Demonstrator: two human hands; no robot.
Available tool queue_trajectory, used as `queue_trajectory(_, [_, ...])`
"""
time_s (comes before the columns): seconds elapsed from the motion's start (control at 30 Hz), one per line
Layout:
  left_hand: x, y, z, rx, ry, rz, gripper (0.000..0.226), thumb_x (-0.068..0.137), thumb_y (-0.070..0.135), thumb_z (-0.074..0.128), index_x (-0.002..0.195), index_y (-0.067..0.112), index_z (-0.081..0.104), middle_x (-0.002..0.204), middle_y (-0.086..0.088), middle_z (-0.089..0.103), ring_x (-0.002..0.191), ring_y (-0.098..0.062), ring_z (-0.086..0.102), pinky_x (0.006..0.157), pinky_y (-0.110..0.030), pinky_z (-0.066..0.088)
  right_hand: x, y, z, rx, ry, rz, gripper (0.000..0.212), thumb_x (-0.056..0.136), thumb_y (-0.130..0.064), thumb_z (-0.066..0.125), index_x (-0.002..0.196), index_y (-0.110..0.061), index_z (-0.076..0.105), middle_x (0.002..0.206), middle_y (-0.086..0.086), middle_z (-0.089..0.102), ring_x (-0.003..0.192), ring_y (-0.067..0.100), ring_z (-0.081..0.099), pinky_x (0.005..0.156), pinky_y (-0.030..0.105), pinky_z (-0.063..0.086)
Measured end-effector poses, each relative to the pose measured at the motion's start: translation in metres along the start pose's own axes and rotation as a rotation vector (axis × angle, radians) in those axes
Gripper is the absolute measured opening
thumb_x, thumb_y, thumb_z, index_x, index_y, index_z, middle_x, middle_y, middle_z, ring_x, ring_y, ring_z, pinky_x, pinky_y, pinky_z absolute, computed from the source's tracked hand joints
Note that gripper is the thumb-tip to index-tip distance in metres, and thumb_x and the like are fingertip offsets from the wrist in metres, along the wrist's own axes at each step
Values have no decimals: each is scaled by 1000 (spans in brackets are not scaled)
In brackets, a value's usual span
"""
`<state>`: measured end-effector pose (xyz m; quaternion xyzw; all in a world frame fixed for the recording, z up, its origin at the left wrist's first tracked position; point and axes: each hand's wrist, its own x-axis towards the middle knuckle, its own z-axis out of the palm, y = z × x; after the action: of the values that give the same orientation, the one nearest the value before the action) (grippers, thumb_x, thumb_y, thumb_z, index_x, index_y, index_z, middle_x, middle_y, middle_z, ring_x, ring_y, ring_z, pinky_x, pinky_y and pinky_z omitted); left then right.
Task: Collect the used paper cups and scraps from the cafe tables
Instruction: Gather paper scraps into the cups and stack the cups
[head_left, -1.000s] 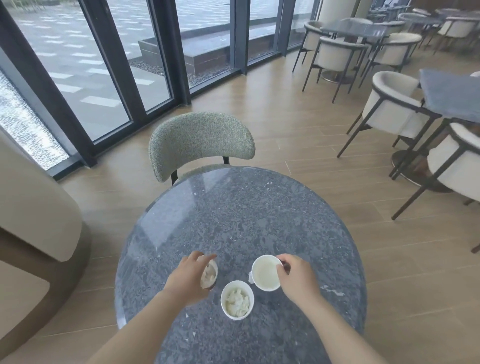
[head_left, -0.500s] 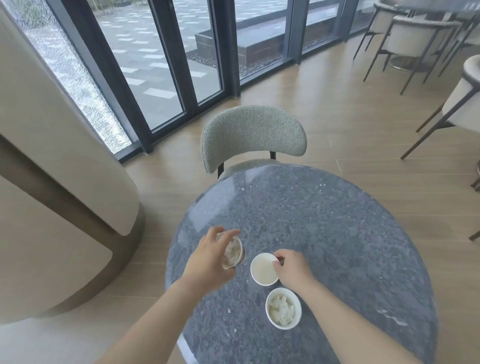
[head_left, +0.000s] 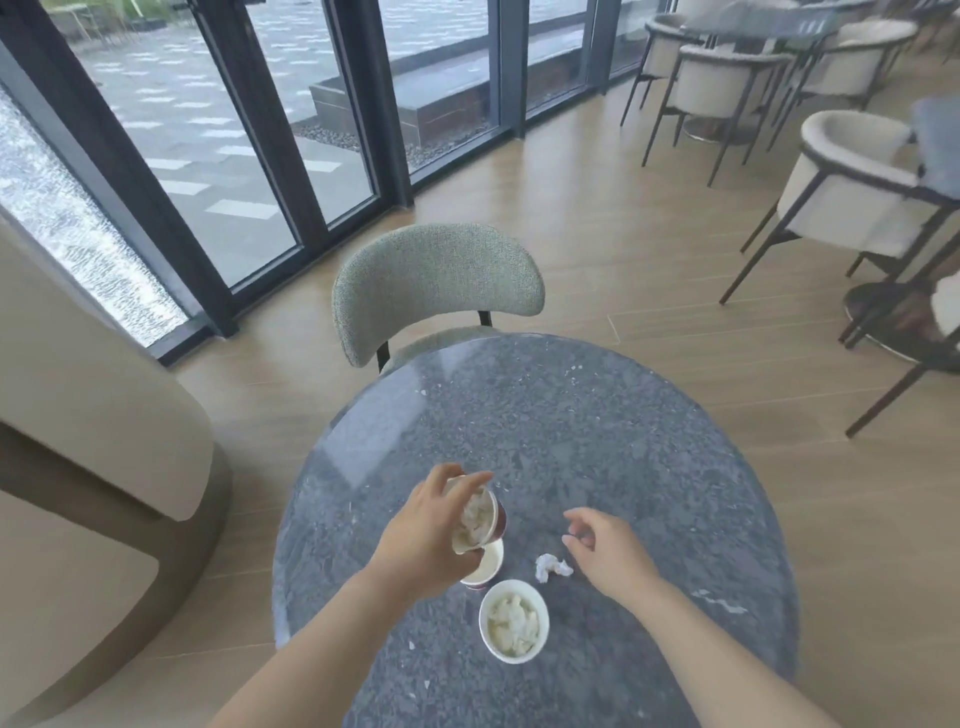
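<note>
Three paper cups sit near the front of a round grey stone table (head_left: 597, 447). My left hand (head_left: 421, 540) grips one cup (head_left: 478, 517) stuffed with crumpled paper, tilted above an empty white cup (head_left: 485, 566) that stands on the table. A third cup (head_left: 513, 621) full of paper scraps stands just in front. A crumpled white paper scrap (head_left: 553, 567) lies on the tabletop to the right of the cups. My right hand (head_left: 605, 551) hovers beside that scrap with fingers loosely curled, holding nothing.
A grey-green upholstered chair (head_left: 436, 280) is tucked at the table's far side. A beige curved seat (head_left: 93, 415) is at left by the glass wall (head_left: 234, 130). White armchairs (head_left: 857, 187) and other tables stand at right on the wooden floor.
My right hand let go of the empty cup and moved right. A paper scrap now lies on the table. My left hand brought its cup over the empty cup.
</note>
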<state>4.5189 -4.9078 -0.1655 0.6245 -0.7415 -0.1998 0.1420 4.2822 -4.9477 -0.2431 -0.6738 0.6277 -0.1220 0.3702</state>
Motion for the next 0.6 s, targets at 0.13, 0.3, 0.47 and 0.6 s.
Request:
queue_trajectory(0.13, [0,-4,9,41,-90,-31,80,69,33,71,136,42,28,135,7,31,122,-15,40,88,-30,48,-4,10,1,10,-3,9,30,88,-27,57,118,-25,55,97,-11,57,87,9,57,77,23,45])
queue_trajectory(0.3, [1,-17,26,74,-195,-78,77,71,30,70,136,39,30,132,6,33,120,-16,42,90,-30,47,-5,10,12,24,-1,-20,28,87,-26,57,115,-26,58,98,-11,59,91,9,56,77,22,44])
queue_trajectory(0.47, [3,-27,42,93,-264,-123,76,74,31,70,137,38,28,136,6,31,121,-18,40,92,-33,46,-1,12,20,-47,-41,-71,29,87,-22,58,115,-23,58,110,-3,61,97,13,55,81,24,43])
queue_trajectory(0.6, [9,-31,50,111,-304,-138,77,76,25,67,138,39,24,138,7,30,124,-19,37,92,-33,47,5,15,26,-118,-92,-103,29,89,-24,56,118,-24,57,119,-8,56,106,12,53,85,22,40])
